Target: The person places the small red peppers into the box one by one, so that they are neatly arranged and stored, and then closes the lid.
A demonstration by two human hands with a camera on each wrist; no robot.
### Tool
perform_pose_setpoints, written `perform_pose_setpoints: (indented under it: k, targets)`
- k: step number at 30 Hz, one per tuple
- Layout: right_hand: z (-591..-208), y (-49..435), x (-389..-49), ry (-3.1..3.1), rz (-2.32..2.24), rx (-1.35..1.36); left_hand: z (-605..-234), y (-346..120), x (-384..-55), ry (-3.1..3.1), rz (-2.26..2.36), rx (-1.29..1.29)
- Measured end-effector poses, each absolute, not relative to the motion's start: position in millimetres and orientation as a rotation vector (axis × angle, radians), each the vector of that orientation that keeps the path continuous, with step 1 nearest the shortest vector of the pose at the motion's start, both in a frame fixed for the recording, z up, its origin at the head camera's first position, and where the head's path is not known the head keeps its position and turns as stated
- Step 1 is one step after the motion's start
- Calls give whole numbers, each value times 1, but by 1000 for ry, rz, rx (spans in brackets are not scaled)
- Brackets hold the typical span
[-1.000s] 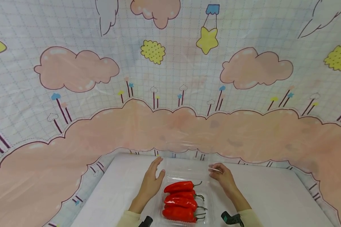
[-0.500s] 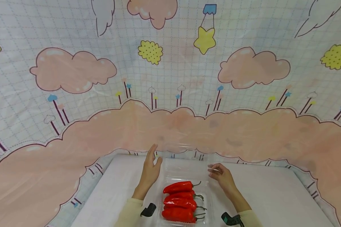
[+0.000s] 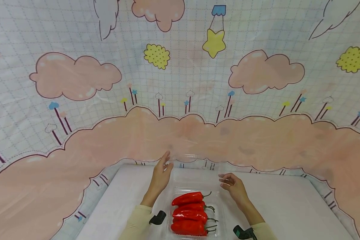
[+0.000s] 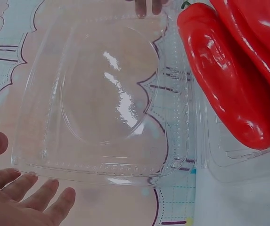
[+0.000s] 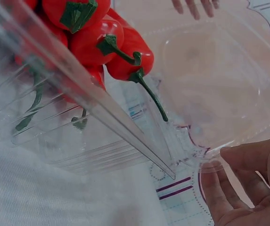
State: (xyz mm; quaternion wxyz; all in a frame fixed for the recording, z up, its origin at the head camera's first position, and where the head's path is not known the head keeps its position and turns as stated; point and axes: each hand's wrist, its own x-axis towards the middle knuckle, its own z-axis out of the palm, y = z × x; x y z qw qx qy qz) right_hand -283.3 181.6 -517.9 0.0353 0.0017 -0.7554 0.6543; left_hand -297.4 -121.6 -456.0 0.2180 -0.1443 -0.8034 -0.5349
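Several long red peppers with green stems lie side by side in a clear plastic clamshell box. Its hinged lid stands raised at the far side, clear enough that the backdrop shows through. My right hand pinches the lid's right edge; the thumb and fingertips meet on the rim in the right wrist view. At the lid's left side is my left hand, fingers loosely extended close to the rim. Whether those fingertips touch the plastic I cannot tell.
The box stands on a white table, its far edge just behind the lid. A backdrop cloth printed with clouds and stars hangs beyond. Black wrist cameras sit at both sleeves.
My left hand has moved up and away along the lid's left side, then slightly back toward the rim. My right hand keeps its hold on the lid; the peppers stay put.
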Motion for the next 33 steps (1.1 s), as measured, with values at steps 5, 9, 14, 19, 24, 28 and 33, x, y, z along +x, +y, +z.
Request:
perform_pose_setpoints:
  k: [5,9,14,19,24,28,33]
  targets:
    - [-518,181,-283,-2314,1991,1,-453,-121,-296,-2223,-1563,-393]
    - [-517,180,-282,-2306,1967,6,-452,-122,-294,-2235,-1599,-376]
    - [-514,179,-281,-2298,1963,-10,-447,-119,-287,-2250,-1597,-390]
    - [-509,181,-279,-2325,1917,10,-426,-118,-265,-2278,-1587,-427]
    - [-494,184,-270,-2426,1713,87,-427,-122,-261,-2292,-1548,-457]
    - [-478,185,-262,-2457,1609,149,-447,-129,-270,-2285,-1536,-492]
    - [-467,185,-254,-2450,1570,170,-454,-133,-266,-2310,-1490,-513]
